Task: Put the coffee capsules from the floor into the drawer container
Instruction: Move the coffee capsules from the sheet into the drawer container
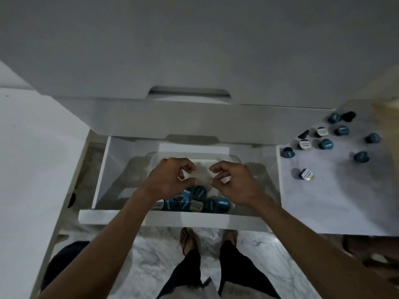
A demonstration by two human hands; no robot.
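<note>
1. Head view: the left hand (170,180) and the right hand (233,182) hover side by side over the clear container (234,157) in the open white drawer (151,219), fingers loosely curled and parted, holding nothing.
2. A cluster of blue coffee capsules (194,201) lies at the container's near end, below the hands.
3. More capsules (323,143) lie scattered on the pale floor (334,201) to the drawer's right, well apart from both hands.
</note>
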